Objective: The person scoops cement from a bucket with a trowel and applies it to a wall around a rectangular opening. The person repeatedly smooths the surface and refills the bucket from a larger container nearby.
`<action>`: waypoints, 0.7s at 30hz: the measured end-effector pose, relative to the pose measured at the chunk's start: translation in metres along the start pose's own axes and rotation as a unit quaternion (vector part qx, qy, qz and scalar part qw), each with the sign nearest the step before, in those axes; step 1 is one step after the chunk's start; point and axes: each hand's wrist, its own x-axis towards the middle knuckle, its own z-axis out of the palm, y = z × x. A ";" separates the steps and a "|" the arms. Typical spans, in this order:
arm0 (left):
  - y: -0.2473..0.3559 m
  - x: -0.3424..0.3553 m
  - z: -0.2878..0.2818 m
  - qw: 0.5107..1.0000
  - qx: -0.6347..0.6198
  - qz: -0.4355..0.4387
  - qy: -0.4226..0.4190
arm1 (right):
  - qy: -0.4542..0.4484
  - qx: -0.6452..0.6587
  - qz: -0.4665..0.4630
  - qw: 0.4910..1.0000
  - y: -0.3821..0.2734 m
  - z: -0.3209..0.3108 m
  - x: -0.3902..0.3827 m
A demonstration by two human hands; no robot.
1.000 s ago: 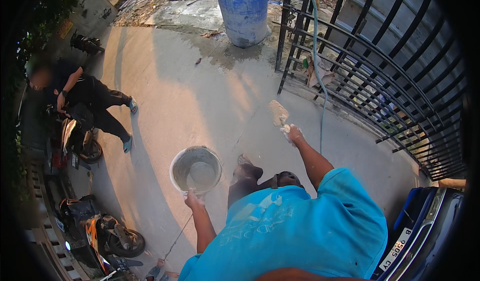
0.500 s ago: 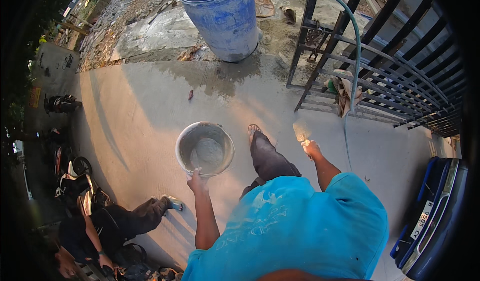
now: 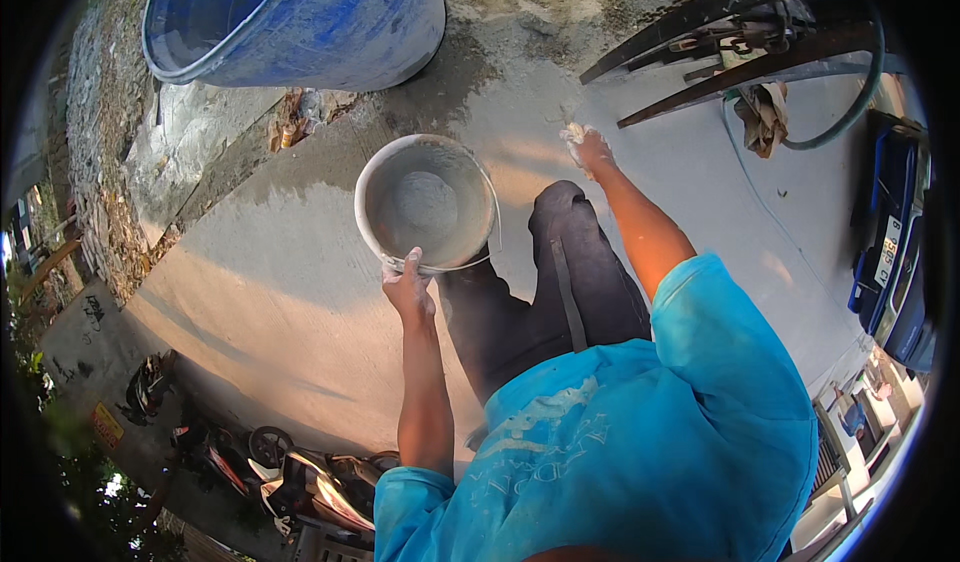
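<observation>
My left hand grips the near rim of a round bucket, thumb over the edge. The bucket's mouth faces up, and its inside is coated grey. A pale grey, mortar-like patch shows at the bottom; how deep it is I cannot tell. A thin handle hangs along the bucket's right side. Out to the right, my right hand, smeared whitish, is closed round the handle of a trowel. The trowel's blade blends into the pale ground beyond the fingers and hardly shows.
A big blue drum stands at the far left on wet concrete. Dark gate bars carry a brown cloth and a green hose at the far right. Motorcycles stand lower left; a dark blue vehicle is at right.
My view has turned and come nearer the drum, which now sits farther left. The bucket has come forward with my left hand. The other person at lower left is out of view.
</observation>
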 end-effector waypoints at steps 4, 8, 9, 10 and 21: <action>-0.017 0.119 0.052 0.996 0.002 -0.036 -0.087 | 0.080 0.074 0.028 0.994 0.034 0.073 0.124; -0.030 0.211 0.111 0.994 0.048 -0.011 -0.094 | 0.046 0.170 0.112 0.978 -0.016 0.073 0.183; -0.030 0.234 0.121 0.991 0.086 -0.013 -0.104 | 0.049 0.185 0.132 0.973 -0.017 0.084 0.197; -0.035 0.251 0.133 0.989 0.117 -0.006 -0.094 | 0.037 0.194 0.134 0.971 -0.023 0.092 0.220; -0.094 0.355 0.264 0.991 0.110 -0.065 -0.045 | -0.016 0.272 0.107 0.956 -0.130 0.100 0.434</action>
